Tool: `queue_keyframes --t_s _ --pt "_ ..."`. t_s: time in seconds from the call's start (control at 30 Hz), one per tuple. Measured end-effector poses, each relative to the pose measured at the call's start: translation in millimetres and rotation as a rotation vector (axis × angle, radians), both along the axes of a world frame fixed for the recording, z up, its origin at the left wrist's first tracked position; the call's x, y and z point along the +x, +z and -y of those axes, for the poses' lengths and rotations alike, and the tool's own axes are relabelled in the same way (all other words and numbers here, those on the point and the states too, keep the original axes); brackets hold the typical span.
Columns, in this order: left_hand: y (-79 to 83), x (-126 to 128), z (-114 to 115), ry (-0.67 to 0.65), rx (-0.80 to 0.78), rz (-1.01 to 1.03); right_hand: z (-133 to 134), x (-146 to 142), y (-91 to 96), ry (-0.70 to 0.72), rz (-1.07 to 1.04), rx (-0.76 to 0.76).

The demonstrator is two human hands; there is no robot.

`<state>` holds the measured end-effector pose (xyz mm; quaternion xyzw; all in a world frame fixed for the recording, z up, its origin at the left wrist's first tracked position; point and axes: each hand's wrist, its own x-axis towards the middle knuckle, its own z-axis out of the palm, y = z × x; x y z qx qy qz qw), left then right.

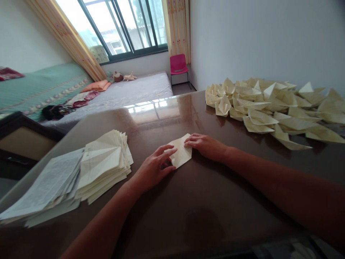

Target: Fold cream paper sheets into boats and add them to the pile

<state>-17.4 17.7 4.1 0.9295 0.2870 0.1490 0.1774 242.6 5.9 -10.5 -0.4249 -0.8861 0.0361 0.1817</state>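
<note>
A cream sheet of folded paper lies on the dark brown table between my hands. My left hand reaches over its left side, with the fingers apart and the thumb near the lower corner. At the upper right edge, my right hand has its fingers close together on the paper, seeming to grip it; its thumb is hidden. To the left sits a thick stack of cream papers with creases on the top sheet. Against it leans a pile of greyish printed sheets.
Many folded paper boats are heaped at the table's right rear, by the wall. Beyond the table stand a bed and a pink chair under a window. A dark cabinet is at the left.
</note>
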Motion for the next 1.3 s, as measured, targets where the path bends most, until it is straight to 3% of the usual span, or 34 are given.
queue_keyframes --t_s 0.07,0.27,0.5,0.83,1.03,1.3 --pt "3.7 3 6 -0.052 0.051 -0.058 -3 3 -2.3 0.009 -0.056 -0.017" --pt "12.9 9 19 -0.122 0.423 -0.225 -3 0 -6.1 0.082 -0.101 -0.008" --pt "5.6 13 23 -0.251 0.669 -0.235 -3 -2 -9.3 0.104 -0.1 0.0" --pt "4.6 11 10 -0.286 0.627 -0.186 -2 -3 -5.2 0.144 -0.165 -0.018" --pt "2.5 17 21 -0.249 0.558 -0.184 3 -9 -3.3 0.256 -0.207 -0.05" --pt "14.3 9 18 -0.261 0.537 -0.297 4 -11 -1.8 0.229 -0.24 -0.087"
